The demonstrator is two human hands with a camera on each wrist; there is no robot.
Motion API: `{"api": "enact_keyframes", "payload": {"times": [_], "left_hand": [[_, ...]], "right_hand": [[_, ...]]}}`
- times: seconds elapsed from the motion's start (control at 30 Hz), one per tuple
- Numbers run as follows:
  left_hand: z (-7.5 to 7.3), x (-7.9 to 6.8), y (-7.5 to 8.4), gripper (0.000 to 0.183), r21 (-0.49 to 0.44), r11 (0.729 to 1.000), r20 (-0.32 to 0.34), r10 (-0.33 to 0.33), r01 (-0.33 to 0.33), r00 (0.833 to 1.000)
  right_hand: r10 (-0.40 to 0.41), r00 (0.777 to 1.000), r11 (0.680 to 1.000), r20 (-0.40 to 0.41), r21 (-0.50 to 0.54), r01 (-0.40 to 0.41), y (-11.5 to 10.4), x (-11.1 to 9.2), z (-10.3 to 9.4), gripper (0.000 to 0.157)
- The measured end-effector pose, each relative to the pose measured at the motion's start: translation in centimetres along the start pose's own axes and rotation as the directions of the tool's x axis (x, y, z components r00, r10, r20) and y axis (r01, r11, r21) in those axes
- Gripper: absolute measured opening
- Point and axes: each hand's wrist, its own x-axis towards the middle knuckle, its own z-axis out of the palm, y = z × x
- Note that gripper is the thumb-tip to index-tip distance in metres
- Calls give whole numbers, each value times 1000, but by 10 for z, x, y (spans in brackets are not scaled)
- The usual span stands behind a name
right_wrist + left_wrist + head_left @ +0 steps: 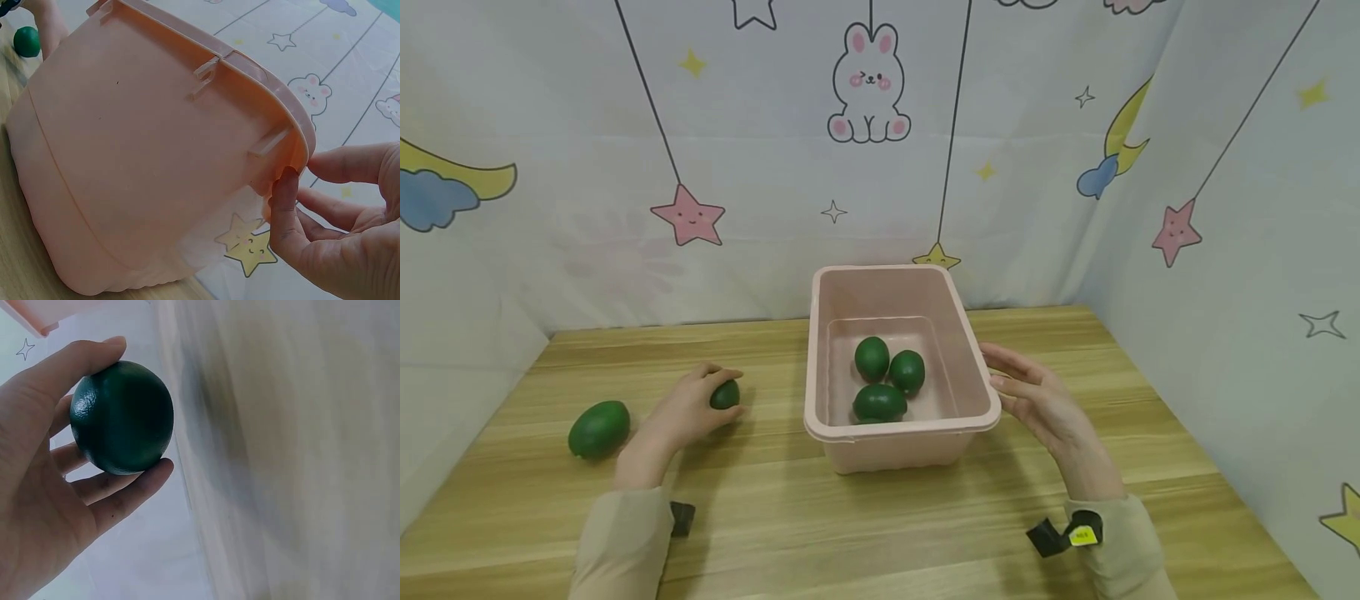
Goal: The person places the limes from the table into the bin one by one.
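My left hand (688, 408) grips a dark green lime (122, 419) between thumb and fingertips, with its shadow on the table beside it. To the left of that wrist a larger lime (598, 429) lies on the wood. Three more limes (880, 403) rest on the floor of a pink plastic bin (891, 454), grouped toward its near half. At the bin's right side, my right hand (1041, 404) holds the rim (303, 119) lightly, fingertips at its edge and just beneath it.
The bin stands upright on a wood-grain table (760, 533), near its back edge. A white curtain (760, 108) printed with stars, moons and a rabbit hangs behind and on both sides. Dark straps with small black pieces (1063, 533) sit at the wrists.
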Motion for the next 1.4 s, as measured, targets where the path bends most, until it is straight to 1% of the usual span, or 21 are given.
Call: {"api": "enact_keyframes", "payload": {"times": [0.3, 0.6, 0.87, 1.13, 1.4], "left_hand": [[-5, 5, 6, 54, -6, 1000, -1, 18, -18, 1000], [-12, 8, 15, 55, -8, 1000, 4, 18, -18, 1000], [-15, 12, 16, 54, 9, 999, -44, 54, -53, 998], [-20, 14, 22, 55, 2, 997, -44, 72, -72, 996], [-28, 19, 31, 54, 24, 995, -54, 100, -99, 993]], "right_hand": [[4, 1000, 1000, -7, 9, -4, 1, -1, -1, 53], [-1, 1000, 1000, -7, 5, 1, 1, -1, 0, 53], [-3, 1000, 1000, 3, 4, 3, 1, 0, 0, 54], [-2, 1000, 1000, -4, 8, 2, 0, 0, 0, 54], [-6, 1000, 1000, -1, 10, 6, 0, 0, 1, 55]]}}
